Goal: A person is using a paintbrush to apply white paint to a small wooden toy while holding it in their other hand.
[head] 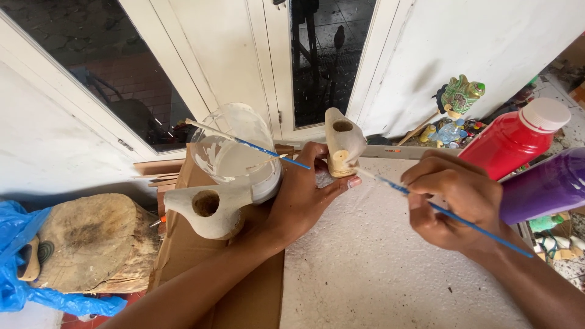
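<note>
A pale wooden piece [343, 143] with a round hole is gripped by the left hand [304, 195]; right of it, a thin blue brush [451, 214] is pinched by the right hand [454, 201], its tip touching the piece.

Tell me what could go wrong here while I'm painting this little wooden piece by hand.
The clear jar of white paint lies tilted beside your left hand, with a second brush sticking out of it; a nudge might spill it. The right hand works its blue brush close to the red bottle and purple bottle, so an elbow swing could topple them.
</note>
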